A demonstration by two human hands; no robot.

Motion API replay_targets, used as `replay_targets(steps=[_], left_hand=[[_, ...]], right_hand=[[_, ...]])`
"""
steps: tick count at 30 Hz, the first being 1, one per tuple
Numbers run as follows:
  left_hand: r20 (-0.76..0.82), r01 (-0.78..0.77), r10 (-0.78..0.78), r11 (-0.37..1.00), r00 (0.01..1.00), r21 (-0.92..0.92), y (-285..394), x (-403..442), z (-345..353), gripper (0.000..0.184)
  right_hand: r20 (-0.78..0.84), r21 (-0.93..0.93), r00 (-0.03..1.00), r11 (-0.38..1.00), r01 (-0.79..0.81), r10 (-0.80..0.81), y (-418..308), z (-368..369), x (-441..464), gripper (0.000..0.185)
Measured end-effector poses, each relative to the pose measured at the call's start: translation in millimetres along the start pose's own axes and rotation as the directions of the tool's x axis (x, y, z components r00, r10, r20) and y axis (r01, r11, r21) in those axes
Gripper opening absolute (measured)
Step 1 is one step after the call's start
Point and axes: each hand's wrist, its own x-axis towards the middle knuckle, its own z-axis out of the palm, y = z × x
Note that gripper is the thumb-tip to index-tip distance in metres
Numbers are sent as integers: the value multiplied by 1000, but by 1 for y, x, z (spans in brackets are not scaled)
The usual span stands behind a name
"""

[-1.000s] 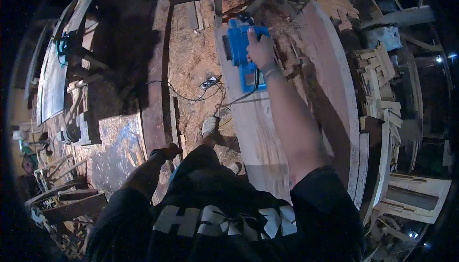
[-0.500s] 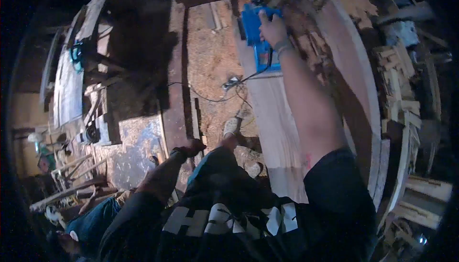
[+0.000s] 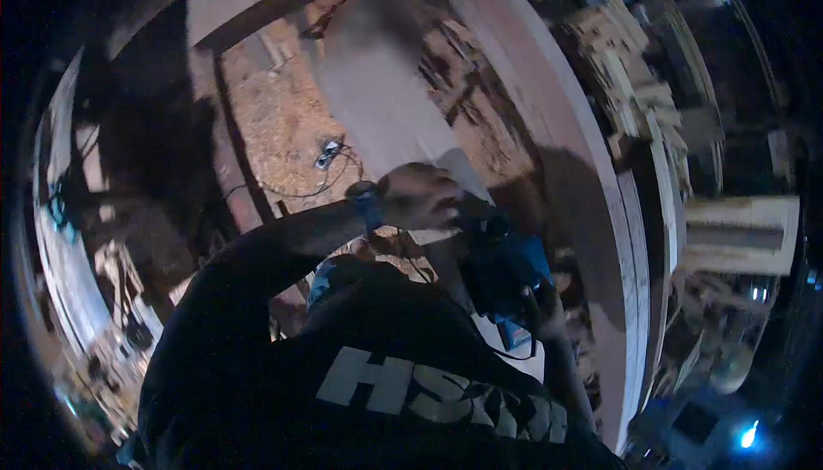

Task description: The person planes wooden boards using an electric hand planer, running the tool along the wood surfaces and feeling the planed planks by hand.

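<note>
My right hand (image 3: 542,305) is dim at the rear of a blue corded power tool (image 3: 506,268), its fingers wrapped round the handle. In shadow, the tool's exact kind is hard to make out; a round dark knob tops its front end. It sits over the near part of a long pale plank (image 3: 377,101), close to my body. My left hand (image 3: 420,197), with a band on its wrist, reaches across the plank near the tool's front. Its fingers look apart and slightly blurred, and I see nothing in them.
A thick beam (image 3: 549,101) runs along the right of the plank. Stacked offcuts (image 3: 630,84) lie beyond it. A cable with a small power strip (image 3: 327,154) rests on the sawdust-covered floor (image 3: 274,114) to the left. A crosswise board (image 3: 283,3) spans the far end.
My right hand has drawn the blue tool from the plank's far part back toward my body. My left hand has risen from my side to near the tool's front. The view has turned.
</note>
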Motion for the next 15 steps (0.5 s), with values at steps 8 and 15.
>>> replay_targets(steps=[8,15], left_hand=[[309,-324,379,921,872,-216,71,67,106,44],[431,-447,542,840,722,-308,97,75,159,36]], right_hand=[[-271,-45,907,937,-346,322,28,34,-93,46],[-409,150,883,971,-184,230,62,76,-129,59]])
